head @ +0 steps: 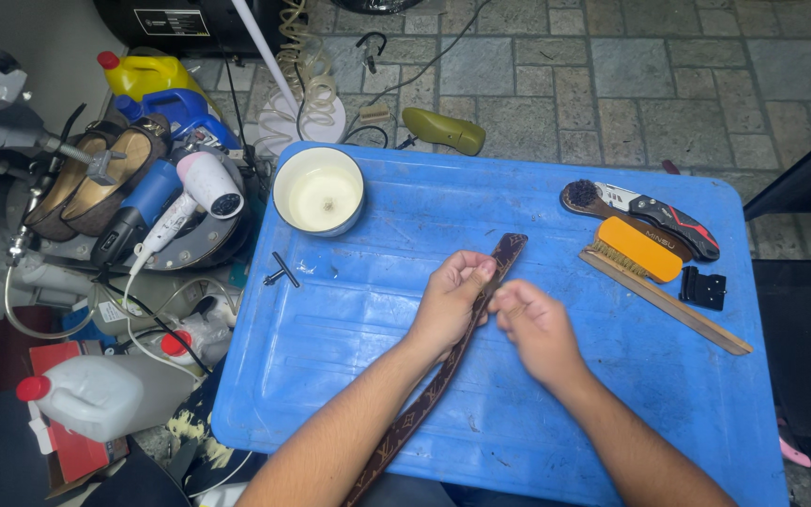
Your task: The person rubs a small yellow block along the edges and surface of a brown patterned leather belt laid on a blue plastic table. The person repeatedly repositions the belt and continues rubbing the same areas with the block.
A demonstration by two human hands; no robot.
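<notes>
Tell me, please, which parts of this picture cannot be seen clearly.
- Long brown patterned leather strap: head view, lower end cut off by the bottom edge.
- Strap's middle: covered by the left hand and right hand.
- What the right fingertips pinch: too small to tell.
- Black-and-red folding utility knife: hides part of the dark round brush.

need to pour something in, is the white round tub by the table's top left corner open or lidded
Open: the white round tub stands upright with no lid, its pale inside showing to the bottom.
</notes>
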